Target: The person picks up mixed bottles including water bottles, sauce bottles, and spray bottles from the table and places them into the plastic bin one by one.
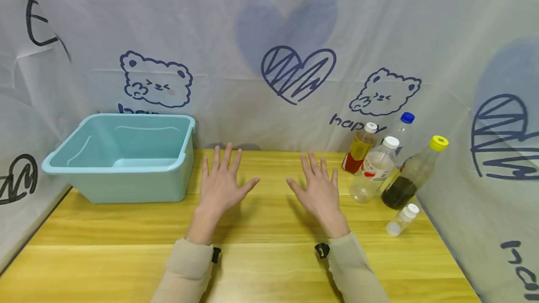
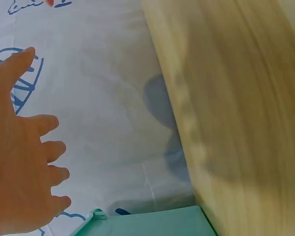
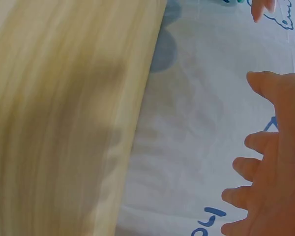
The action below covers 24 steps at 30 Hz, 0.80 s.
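In the head view my left hand (image 1: 221,186) is held over the table with fingers spread, holding nothing. A light blue plastic tub (image 1: 113,186) stands to its left, apart from it. My right hand (image 1: 319,191), its fingers also spread, holds nothing either. To its right is a group of bottles: an amber drink bottle with a red and yellow label (image 1: 359,149), a clear bottle with a white cap (image 1: 372,172), a blue-capped bottle (image 1: 405,127), a yellow-capped bottle of dark liquid (image 1: 410,179) and a small white-capped bottle (image 1: 402,220).
The wooden table (image 1: 261,265) ends at the back against a pale cloth (image 1: 219,83) printed with hearts and bears. That cloth hangs along both sides too. The bottles stand close together near the table's right edge.
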Each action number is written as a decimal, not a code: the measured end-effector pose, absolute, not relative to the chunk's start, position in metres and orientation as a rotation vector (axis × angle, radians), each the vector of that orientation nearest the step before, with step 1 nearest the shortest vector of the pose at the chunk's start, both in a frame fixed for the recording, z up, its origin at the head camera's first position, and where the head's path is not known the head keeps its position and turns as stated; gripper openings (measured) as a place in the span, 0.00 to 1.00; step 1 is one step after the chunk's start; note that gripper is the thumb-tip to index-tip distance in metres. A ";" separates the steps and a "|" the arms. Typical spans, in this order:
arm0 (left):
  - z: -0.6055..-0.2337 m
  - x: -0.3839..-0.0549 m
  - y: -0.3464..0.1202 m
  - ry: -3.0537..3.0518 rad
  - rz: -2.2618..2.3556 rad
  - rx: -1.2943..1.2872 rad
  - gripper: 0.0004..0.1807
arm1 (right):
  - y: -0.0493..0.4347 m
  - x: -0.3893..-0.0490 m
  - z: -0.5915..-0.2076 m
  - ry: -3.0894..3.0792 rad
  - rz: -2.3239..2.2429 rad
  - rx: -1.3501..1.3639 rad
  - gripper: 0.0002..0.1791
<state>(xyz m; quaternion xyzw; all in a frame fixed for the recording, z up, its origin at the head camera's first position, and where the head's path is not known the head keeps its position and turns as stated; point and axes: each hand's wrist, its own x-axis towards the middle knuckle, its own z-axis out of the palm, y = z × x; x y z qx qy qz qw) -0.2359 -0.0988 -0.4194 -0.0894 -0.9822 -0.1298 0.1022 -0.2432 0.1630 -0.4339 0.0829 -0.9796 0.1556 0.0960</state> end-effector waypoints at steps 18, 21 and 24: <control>-0.400 -0.226 -0.114 -2.710 -0.318 -0.306 0.49 | 0.150 -0.233 -0.412 -2.722 0.578 0.338 0.45; -0.397 -0.222 -0.120 -2.663 -0.313 -0.310 0.48 | 0.144 -0.230 -0.410 -2.692 0.592 0.387 0.45; -0.396 -0.218 -0.128 -2.616 -0.321 -0.301 0.45 | 0.139 -0.227 -0.409 -2.668 0.591 0.427 0.44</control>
